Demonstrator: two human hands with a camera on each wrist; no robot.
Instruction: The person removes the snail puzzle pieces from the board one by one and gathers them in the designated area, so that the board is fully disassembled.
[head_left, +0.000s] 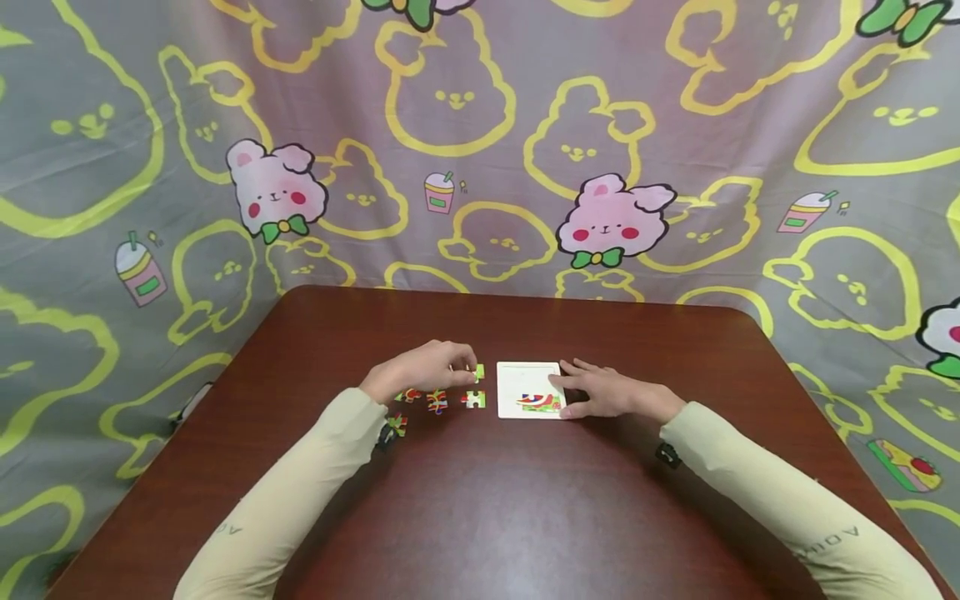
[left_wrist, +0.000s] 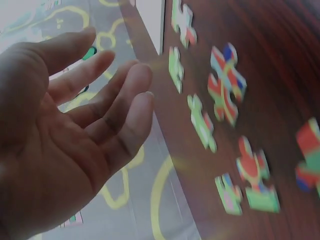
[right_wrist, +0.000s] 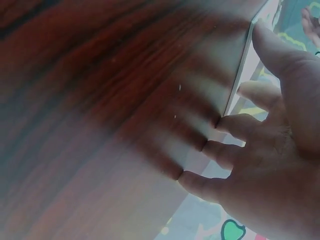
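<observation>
My left hand [head_left: 429,367] hovers over loose jigsaw pieces on the table, its fingers loosely bent and nothing between them in the left wrist view. Just below its fingertips in the head view lies a green and white piece [head_left: 474,400]. A colourful piece [left_wrist: 227,82] and several others are spread beside the hand. The white puzzle tray [head_left: 517,379] lies flat, with joined red, blue and green pieces [head_left: 543,404] in its lower right corner. At the tray's right edge rests my right hand [head_left: 600,392], fingers spread and fairly straight, thumb near the lower corner.
Both hands work above a dark brown wooden table [head_left: 480,500]. Behind it hangs a grey patterned curtain [head_left: 480,175] with yellow outlines and pink rabbits. One stray piece [head_left: 397,425] lies close to the left cuff.
</observation>
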